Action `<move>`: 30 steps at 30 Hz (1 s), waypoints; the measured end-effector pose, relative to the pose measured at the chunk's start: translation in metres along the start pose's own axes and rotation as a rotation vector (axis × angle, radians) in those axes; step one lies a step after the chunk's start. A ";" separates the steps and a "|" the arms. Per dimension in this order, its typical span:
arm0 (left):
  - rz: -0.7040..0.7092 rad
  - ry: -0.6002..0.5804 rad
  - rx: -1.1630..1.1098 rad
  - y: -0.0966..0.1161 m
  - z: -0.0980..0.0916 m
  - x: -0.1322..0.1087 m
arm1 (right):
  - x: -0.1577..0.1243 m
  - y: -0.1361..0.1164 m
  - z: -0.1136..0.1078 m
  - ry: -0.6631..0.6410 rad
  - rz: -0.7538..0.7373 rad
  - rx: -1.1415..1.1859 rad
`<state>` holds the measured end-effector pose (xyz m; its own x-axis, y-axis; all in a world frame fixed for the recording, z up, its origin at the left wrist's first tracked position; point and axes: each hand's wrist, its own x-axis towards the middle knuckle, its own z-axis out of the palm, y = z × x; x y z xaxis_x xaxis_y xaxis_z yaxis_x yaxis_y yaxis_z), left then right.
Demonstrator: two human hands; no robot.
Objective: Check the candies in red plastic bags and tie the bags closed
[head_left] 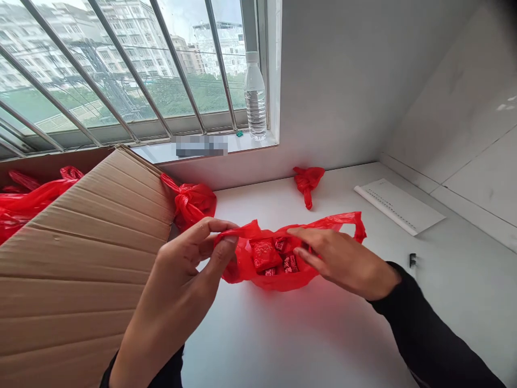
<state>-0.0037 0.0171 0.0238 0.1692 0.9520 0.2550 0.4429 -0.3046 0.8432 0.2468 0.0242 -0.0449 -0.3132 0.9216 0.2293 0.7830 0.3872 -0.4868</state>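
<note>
A thin red plastic bag (278, 282) sits on the white table with its mouth pulled wide. Inside lie several small red wrapped packets (265, 255), some with printing on them. My left hand (194, 264) pinches the left side of the bag's rim between thumb and fingers. At the right side, my right hand (343, 258) has its fingers on the rim, the thumb low by the opening; the plastic appears held there. One handle loop of the bag sticks out beyond the right hand.
Left stands a cardboard box (89, 258) with red plastic bags (32, 202) inside. Knotted red bags (195, 205) lie beside it and near the wall. A paper pad (399, 207) and a small black object (412, 260) lie right. A water bottle (255, 105) stands on the windowsill.
</note>
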 end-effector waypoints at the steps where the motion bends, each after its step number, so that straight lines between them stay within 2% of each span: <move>1: -0.004 0.040 0.006 0.002 0.000 0.000 | -0.003 -0.002 -0.007 0.045 -0.001 -0.016; 5: -0.041 0.176 0.004 0.006 0.000 -0.001 | -0.017 -0.005 -0.030 0.326 -0.016 -0.174; 7: -0.049 0.227 -0.027 0.004 -0.001 -0.001 | -0.022 0.001 -0.036 0.410 0.005 -0.283; 10: -0.083 0.266 -0.080 0.000 -0.002 0.002 | -0.025 0.013 -0.041 0.399 0.072 -0.354; 15: -0.138 0.346 -0.143 -0.002 -0.001 0.005 | -0.025 0.015 -0.051 0.234 0.250 -0.138; 21: -0.113 0.430 -0.190 -0.003 0.001 0.004 | -0.028 0.010 -0.066 0.388 0.246 0.052; 25: 0.015 0.425 -0.333 0.001 0.005 0.005 | -0.029 0.007 -0.072 0.465 0.311 0.129; 30: 0.065 0.316 -0.518 0.009 0.016 0.003 | -0.031 0.000 -0.074 0.547 0.330 0.293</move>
<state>0.0147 0.0171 0.0244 -0.1233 0.9188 0.3749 -0.0591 -0.3839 0.9215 0.2960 -0.0068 0.0103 0.2914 0.8761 0.3842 0.5897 0.1517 -0.7932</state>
